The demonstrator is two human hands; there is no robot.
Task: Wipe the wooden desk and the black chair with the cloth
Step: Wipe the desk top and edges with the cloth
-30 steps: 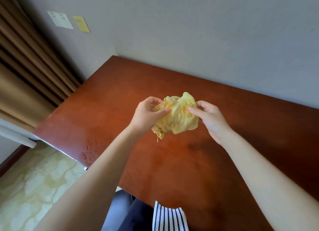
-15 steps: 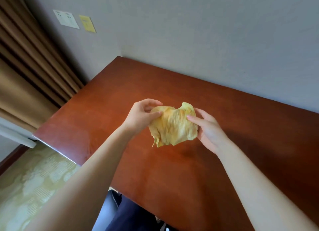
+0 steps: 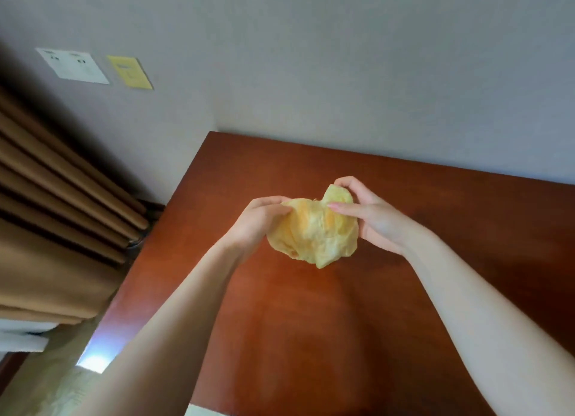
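Your cloth [image 3: 314, 233] is yellow and bunched into a crumpled wad. Your left hand [image 3: 259, 219] and right hand [image 3: 378, 221] grip it above the middle of the glossy, reddish-brown wooden desk [image 3: 311, 338].

Grey wall [image 3: 342, 58] with socket plates [image 3: 73, 65], brown curtains [image 3: 56, 213], pale patterned floor [image 3: 46, 394].

Single head-worn view, from above the near edge of the worktop [image 3: 311, 338].
It faces forward and down across the worktop to the grey wall [image 3: 342, 58] behind it, close in over the forearms [image 3: 174, 338], with a curtain [image 3: 46, 229] left of the worktop.
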